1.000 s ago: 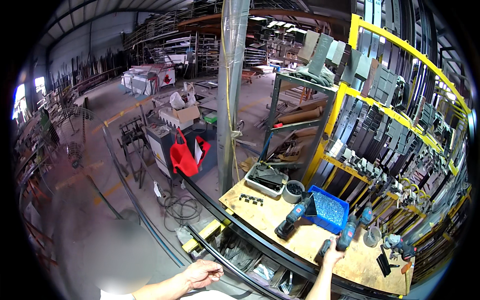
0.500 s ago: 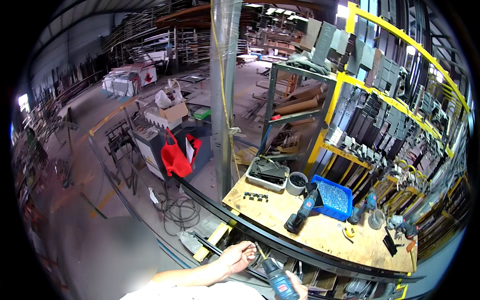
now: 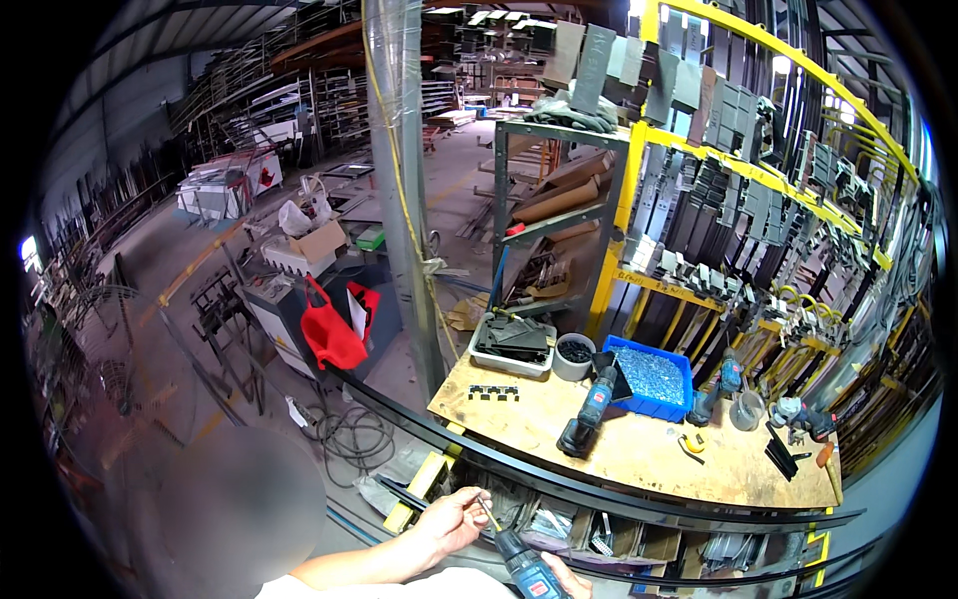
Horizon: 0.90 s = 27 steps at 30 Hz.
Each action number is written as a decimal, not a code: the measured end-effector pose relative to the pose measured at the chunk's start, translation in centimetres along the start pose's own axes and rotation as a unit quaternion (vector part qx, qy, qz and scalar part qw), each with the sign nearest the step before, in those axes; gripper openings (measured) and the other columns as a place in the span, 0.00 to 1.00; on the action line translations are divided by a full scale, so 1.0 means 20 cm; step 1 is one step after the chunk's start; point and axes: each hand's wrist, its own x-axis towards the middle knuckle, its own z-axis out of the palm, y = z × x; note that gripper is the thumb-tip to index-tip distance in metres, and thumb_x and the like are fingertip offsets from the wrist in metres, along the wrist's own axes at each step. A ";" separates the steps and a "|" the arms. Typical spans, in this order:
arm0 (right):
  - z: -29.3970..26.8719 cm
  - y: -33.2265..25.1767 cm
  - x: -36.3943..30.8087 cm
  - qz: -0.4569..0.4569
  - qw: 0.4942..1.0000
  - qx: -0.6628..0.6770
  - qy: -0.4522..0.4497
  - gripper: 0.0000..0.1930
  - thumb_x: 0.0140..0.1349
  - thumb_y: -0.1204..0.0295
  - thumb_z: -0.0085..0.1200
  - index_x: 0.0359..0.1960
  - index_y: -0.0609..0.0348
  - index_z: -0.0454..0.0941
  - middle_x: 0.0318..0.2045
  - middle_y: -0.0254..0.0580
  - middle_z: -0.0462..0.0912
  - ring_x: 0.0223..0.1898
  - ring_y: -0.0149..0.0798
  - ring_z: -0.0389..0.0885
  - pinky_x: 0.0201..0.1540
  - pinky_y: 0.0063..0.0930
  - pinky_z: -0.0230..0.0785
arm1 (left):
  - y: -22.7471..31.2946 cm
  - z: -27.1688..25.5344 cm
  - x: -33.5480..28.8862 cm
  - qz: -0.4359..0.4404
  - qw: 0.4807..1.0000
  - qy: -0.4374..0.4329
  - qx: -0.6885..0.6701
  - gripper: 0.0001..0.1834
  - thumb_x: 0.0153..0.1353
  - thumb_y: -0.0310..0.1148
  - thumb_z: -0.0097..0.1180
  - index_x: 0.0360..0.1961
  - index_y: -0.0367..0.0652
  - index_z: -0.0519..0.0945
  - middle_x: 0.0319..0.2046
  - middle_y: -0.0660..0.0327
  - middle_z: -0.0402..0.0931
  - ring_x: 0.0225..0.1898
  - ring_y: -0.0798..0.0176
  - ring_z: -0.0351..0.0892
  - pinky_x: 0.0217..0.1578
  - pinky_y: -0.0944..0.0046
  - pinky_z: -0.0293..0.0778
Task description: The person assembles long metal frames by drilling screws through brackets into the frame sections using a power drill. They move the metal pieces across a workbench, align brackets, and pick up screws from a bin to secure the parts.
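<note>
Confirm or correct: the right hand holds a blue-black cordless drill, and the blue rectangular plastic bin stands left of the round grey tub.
Not left: the head view shows the blue bin right of the grey tub. The right hand does hold the drill.

Hands to your count: two, your left grip [image 3: 455, 518] and your right grip [image 3: 569, 576]. Cordless drills: three, being your held drill [image 3: 527, 567], a middle drill [image 3: 592, 404] and a far drill [image 3: 729, 375]. Further power tool [image 3: 805, 419], kind unclear: one. You have one table [image 3: 639, 461]. Blue bin [image 3: 654, 408]: one; its small contents, too many for you to count. White tray [image 3: 507, 364]: one; its dark pieces, overlapping, several. Grey tub [image 3: 572, 371]: one. Clear cup [image 3: 745, 412]: one. Yellow tape measure [image 3: 692, 443]: one. Hammer [image 3: 831, 472]: one. Small black pieces [image 3: 494, 392] in a row: several, no sure tally for you.
</note>
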 end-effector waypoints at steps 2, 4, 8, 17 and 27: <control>-0.02 0.04 0.01 0.004 1.000 -0.001 -0.031 0.35 0.54 0.79 0.71 0.66 0.64 0.73 0.49 0.52 0.87 0.48 0.42 0.87 0.54 0.35 0.77 | -0.01 -0.02 -0.02 0.009 1.000 0.005 -0.004 0.11 0.72 0.32 0.55 0.36 0.34 0.81 0.30 0.56 0.81 0.32 0.63 0.79 0.30 0.66 0.72; -0.03 0.05 -0.05 0.048 0.997 0.057 -0.024 0.34 0.55 0.81 0.69 0.66 0.64 0.73 0.50 0.52 0.87 0.49 0.45 0.88 0.53 0.36 0.78 | -0.05 0.01 -0.04 0.021 0.999 0.046 0.003 0.09 0.72 0.31 0.55 0.36 0.37 0.81 0.29 0.57 0.81 0.27 0.64 0.75 0.29 0.65 0.71; -0.10 -0.01 -0.01 -0.032 0.998 -0.033 -0.030 0.33 0.53 0.79 0.67 0.64 0.63 0.75 0.49 0.54 0.86 0.47 0.50 0.88 0.51 0.38 0.79 | -0.08 0.03 -0.06 0.043 0.994 0.077 0.059 0.10 0.72 0.30 0.55 0.34 0.35 0.79 0.26 0.56 0.79 0.22 0.66 0.67 0.27 0.64 0.69; -0.18 0.02 0.02 -0.033 0.994 0.004 -0.105 0.33 0.57 0.78 0.64 0.67 0.66 0.71 0.50 0.57 0.86 0.49 0.50 0.88 0.54 0.37 0.78 | -0.17 0.01 -0.05 0.036 0.997 0.038 0.064 0.15 0.77 0.34 0.47 0.38 0.34 0.78 0.31 0.53 0.80 0.32 0.62 0.78 0.34 0.64 0.73; -0.01 -0.06 -0.02 0.084 0.993 0.006 -0.081 0.35 0.60 0.76 0.66 0.71 0.53 0.69 0.43 0.46 0.88 0.42 0.41 0.88 0.47 0.33 0.78 | -0.08 -0.07 -0.07 0.023 0.999 -0.007 0.029 0.11 0.75 0.33 0.53 0.39 0.35 0.80 0.33 0.55 0.81 0.36 0.61 0.81 0.35 0.64 0.74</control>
